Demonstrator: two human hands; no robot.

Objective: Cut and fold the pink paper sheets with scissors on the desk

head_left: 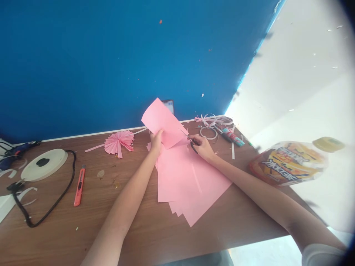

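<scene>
My left hand (156,142) is closed on the lower edge of a pink paper sheet (163,122), holding it up off the table. My right hand (202,145) grips black-handled scissors (190,140), their blades at the sheet's right edge. Under both hands lies a stack of pink paper sheets (185,181) on the brown wooden table (124,221).
A folded pink paper fan (119,142) lies back left. An orange box cutter (79,185), a white round device (44,164) with black cable and a glue gun (16,150) sit left. White paper strips (213,123), a glue tube (233,136) and a snack bag (291,162) are right. Blue wall behind.
</scene>
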